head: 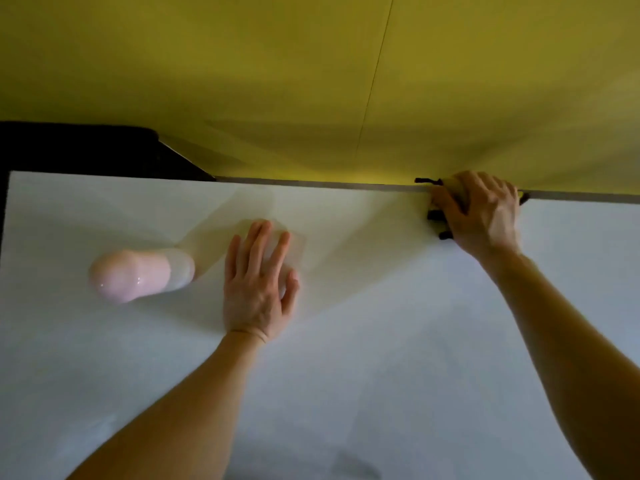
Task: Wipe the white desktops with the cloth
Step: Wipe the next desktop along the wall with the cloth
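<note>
**Entry: white worktop, wipe under way (judged).**

- Cloth: pale, w/ dark bits poking out round the fingers. Bunched at the worktop's far edge, right of centre, against the yellow partition.
- Right hand: fingers curled over the cloth, pressing it to the surface.
- Left hand: flat, fingers spread wide, holds nothing. Rests mid-worktop, near the pink bottle but apart from it.
- Black object: beyond the far-left corner, type unclear.

**Handling notes (judgement):**
- The step in hand appears to be the back strip along the partition.
- Spread the cloth flatter under the palm for more contact.
- Run it along the edge w/ even pressure, then overlap strokes toward the near side.
- The left hand serves as a brace and should shift before the cloth reaches its patch.
- The bottle prob. tips easily. Lift it rather than wipe round it, so the spot beneath gets done.
</note>
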The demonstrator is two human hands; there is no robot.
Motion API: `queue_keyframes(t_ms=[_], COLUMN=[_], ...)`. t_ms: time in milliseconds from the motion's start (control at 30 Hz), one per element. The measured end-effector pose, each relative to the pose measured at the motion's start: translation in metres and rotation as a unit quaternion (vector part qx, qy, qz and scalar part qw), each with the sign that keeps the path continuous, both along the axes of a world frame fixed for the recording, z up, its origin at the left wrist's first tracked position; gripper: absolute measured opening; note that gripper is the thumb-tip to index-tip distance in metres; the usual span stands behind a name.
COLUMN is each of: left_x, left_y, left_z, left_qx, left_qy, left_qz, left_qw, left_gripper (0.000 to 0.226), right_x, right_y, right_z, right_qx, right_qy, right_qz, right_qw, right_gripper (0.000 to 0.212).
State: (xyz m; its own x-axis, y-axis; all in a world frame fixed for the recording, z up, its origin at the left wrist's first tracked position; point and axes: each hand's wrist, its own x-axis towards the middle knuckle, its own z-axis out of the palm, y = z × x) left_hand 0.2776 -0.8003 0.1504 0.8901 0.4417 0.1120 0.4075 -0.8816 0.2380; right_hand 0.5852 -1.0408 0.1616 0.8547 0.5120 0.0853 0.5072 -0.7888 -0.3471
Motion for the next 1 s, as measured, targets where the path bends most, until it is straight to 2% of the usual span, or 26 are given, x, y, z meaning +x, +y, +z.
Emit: queue_keyframes(t_ms=[100, 133, 200, 300, 367, 433, 533, 633, 700, 767, 800, 867, 933, 1000], left_x=[-0.001, 0.000, 0.000, -0.004, -0.002, -0.002, -0.001, -0.001, 0.000, 0.001, 0.001, 0.001, 0.001, 0.001], left_y=[-0.001, -0.001, 0.001, 0.001, 0.000, 0.001, -0.001, 0.002, 0.001, 0.001, 0.001, 0.002, 0.000, -0.002], left_z=[0.001, 0.001, -0.001, -0.001, 0.001, 0.001, 0.003, 0.003, 0.002, 0.002, 0.002, 0.001, 0.002, 0.002], left_qx=[0.000, 0.000, 0.009, 0.021, 0.020, 0.021, 0.013, 0.006, 0.010, 0.009, 0.010, 0.020, 0.029, 0.029], left_qy=[0.003, 0.004, 0.007, 0.010, -0.005, -0.008, -0.009, -0.004, 0.003, 0.007, 0.005, 0.007, 0.018, 0.012], left_qz=[0.002, -0.001, -0.004, 0.000, 0.001, 0.003, -0.004, -0.004, -0.001, -0.003, -0.006, -0.006, 0.001, 0.005], left_qw=[1.000, 1.000, 1.000, 1.000, 1.000, 1.000, 1.000, 1.000, 1.000, 1.000, 1.000, 1.000, 0.999, 1.000], left_gripper=[0.062, 0.062, 0.062, 0.062, 0.059, 0.059, 0.059, 0.060, 0.060, 0.061, 0.062, 0.062, 0.062, 0.061], right_x=[-0.024, -0.038, -0.077, -0.121, -0.116, -0.095, -0.044, -0.004, 0.003, -0.012, -0.028, -0.077, -0.120, -0.128], right_y=[0.032, 0.062, 0.142, 0.248, 0.264, 0.229, 0.110, -0.011, -0.026, 0.019, 0.056, 0.137, 0.203, 0.221], right_z=[-0.002, -0.003, -0.010, -0.002, 0.009, 0.010, -0.004, -0.001, -0.008, -0.015, -0.014, -0.013, -0.008, -0.001], right_qx=[-0.045, -0.052, -0.045, 0.008, -0.006, -0.015, 0.033, 0.017, -0.024, -0.061, -0.061, -0.002, 0.065, 0.087], right_qy=[-0.041, -0.036, -0.008, 0.068, 0.127, 0.139, 0.031, -0.032, -0.070, -0.081, -0.069, -0.041, -0.005, 0.015], right_qz=[-0.084, -0.064, 0.049, 0.152, 0.204, 0.207, 0.102, -0.036, -0.168, -0.255, -0.231, -0.094, 0.012, 0.080], right_qw=[0.995, 0.996, 0.998, 0.986, 0.971, 0.968, 0.994, 0.999, 0.983, 0.962, 0.969, 0.995, 0.998, 0.993], right_gripper=[0.048, 0.047, 0.047, 0.044, 0.047, 0.049, 0.048, 0.050, 0.055, 0.048, 0.044, 0.039, 0.039, 0.041])
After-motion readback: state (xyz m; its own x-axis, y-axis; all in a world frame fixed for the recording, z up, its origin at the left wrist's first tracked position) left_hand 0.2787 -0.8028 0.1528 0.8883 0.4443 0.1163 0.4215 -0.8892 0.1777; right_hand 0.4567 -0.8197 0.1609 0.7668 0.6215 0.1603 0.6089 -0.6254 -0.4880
